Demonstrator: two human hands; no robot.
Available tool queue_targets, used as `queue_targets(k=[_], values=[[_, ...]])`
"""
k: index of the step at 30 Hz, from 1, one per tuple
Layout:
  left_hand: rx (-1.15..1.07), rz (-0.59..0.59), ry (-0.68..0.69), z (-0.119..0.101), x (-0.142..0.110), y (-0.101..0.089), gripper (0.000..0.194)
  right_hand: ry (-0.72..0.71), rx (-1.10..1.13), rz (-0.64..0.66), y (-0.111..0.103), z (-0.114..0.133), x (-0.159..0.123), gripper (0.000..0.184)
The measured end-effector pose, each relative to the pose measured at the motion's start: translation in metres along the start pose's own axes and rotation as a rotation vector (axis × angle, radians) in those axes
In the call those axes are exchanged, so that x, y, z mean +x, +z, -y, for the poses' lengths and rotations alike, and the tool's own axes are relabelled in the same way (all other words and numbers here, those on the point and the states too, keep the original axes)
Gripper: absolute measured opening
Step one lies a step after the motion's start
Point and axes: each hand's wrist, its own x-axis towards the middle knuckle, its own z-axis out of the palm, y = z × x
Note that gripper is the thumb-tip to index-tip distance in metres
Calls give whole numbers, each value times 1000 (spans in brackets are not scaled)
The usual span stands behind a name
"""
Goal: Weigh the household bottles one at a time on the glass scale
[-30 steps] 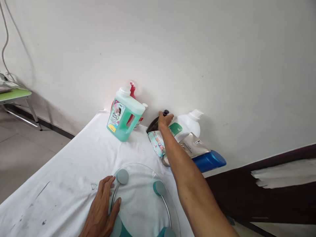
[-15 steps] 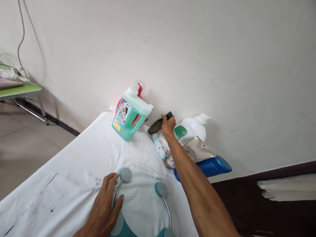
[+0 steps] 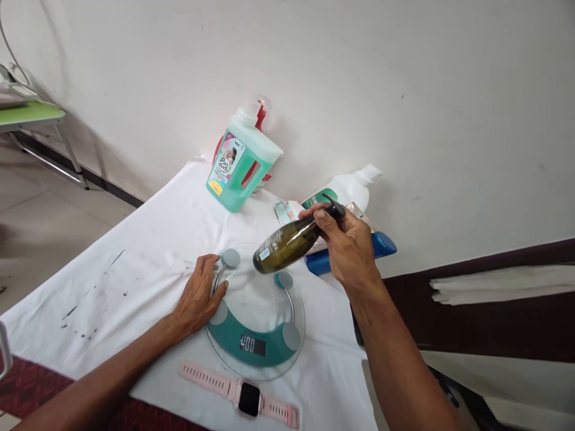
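Observation:
My right hand (image 3: 348, 239) is closed around the neck of a dark green pump bottle (image 3: 287, 242), just below its black pump head. The bottle is tilted, its base pointing left and down over the far part of a round glass scale (image 3: 251, 293). Fingers outstretched, my left hand (image 3: 197, 296) rests against the scale's left edge, the thumb near a grey foot pad. A teal panel on the near side carries a lit display (image 3: 253, 344). In front of the scale lies a pink smartwatch (image 3: 248, 398) with its strap spread out.
A jug of green liquid (image 3: 245, 164) stands near the wall, a red item behind it. Partly hidden behind my right hand are a white bottle (image 3: 348, 188), a blue bottle (image 3: 384, 244) and a wipes pack (image 3: 287, 211). White cloth (image 3: 148, 263) covers the table.
My right hand has lifted the pump bottle away from the wall and brought it toward me, above the scale. My view has tilted down, revealing the display and smartwatch. My left hand stays on the scale.

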Motion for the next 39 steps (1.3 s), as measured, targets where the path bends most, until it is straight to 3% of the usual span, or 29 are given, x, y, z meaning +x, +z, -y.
queue_targets(k=[3, 6, 16, 19, 21, 23, 28, 31, 34, 39], values=[[18, 1, 10, 2, 0, 0, 43, 43, -53, 55, -1, 10, -42, 36], [36, 2, 24, 4, 1, -1, 44, 17, -92, 85, -2, 10, -65, 28], [37, 19, 13, 3, 2, -3, 44, -48, -184, 0, 2, 3, -84, 29], [41, 32, 13, 2, 3, -4, 44, -86, -105, 4, 0, -4, -93, 44], [42, 36, 12, 2, 3, -4, 45, -114, -71, -44, -6, -16, -102, 56], [43, 39, 9, 2, 4, -4, 45, -72, -76, -146, -14, -37, -116, 55], [57, 42, 16, 0, 4, -4, 45, 233, -165, -432, -34, -111, -158, 55], [77, 57, 3, -2, 5, -5, 46, 315, -122, -511, -35, -143, -175, 63], [98, 73, -24, -5, 6, -7, 46, 310, -119, -523, -31, -154, -180, 64], [137, 79, -30, -7, 7, -8, 47, 292, -208, -488, -30, -153, -179, 60]])
